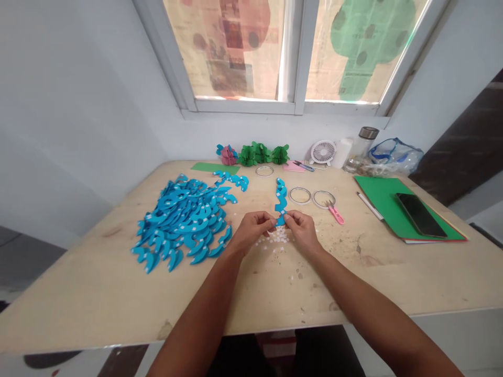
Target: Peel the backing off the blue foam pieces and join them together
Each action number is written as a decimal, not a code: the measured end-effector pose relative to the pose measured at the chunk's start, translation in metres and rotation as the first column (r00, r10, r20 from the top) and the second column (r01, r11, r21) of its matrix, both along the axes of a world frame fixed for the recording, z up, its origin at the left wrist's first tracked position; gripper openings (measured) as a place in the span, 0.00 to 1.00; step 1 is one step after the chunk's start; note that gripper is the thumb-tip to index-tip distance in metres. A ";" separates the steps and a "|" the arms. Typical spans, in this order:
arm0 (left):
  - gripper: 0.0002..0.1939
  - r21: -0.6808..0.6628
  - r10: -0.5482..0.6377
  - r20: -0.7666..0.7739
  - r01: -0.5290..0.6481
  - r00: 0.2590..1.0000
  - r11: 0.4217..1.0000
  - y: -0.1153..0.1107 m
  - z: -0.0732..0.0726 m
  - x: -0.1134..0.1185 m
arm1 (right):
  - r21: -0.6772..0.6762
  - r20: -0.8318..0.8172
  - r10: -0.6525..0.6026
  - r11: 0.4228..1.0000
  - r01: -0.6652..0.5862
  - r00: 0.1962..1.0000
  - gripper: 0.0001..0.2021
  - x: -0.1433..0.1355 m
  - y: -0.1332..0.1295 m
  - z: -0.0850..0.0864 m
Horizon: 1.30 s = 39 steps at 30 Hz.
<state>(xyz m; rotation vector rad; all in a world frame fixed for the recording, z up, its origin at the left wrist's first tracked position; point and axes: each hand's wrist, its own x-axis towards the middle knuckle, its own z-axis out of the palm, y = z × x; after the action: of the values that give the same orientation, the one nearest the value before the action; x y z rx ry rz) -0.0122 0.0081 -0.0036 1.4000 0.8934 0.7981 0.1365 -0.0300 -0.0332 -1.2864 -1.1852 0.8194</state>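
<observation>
Blue paper, cut in curved shapes and joined into a wavy strip (pixel 281 202), lies in the middle of the table (pixel 251 293), running from the hands toward the far side. The right hand (pixel 303 230) appears to pinch its near end between thumb and forefinger; the left hand (pixel 253 230) has its fingertips drawn together just beside the strip's left edge, and whether they grip the paper or a tiny white bit I cannot tell. The paper looks thin, so a hard pinch or uneven pull could crease or tear it at a narrow part, or shift the joined curves out of line. The small white squares (pixel 279 236) scattered right under the fingers could, if sticky, cling to skin or to the wrong part of the strip, and a sleeveless forearm brushing them could spread them about. To the left, the large heap of blue pieces (pixel 188 217) is loosely stacked, and a knock from the left elbow might slide some of it. To the right, the pink snips (pixel 335 212) lie with bare points toward the far side, a possible prick for a careless reach. The strip itself is bright, matt-looking and scalloped, with small white squares dotted along it.
</observation>
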 end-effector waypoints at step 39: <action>0.10 -0.036 0.169 0.143 -0.165 0.975 0.986 0.001 -0.007 0.009 | -0.057 -0.029 0.162 0.985 -0.163 0.986 0.10 -0.005 -0.004 0.001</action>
<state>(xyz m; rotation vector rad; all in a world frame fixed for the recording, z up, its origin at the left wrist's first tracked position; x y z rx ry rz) -0.0036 0.0087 -0.0107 1.2399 0.9114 1.0014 0.1316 -0.0338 -0.0317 -1.2351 -1.2669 0.9930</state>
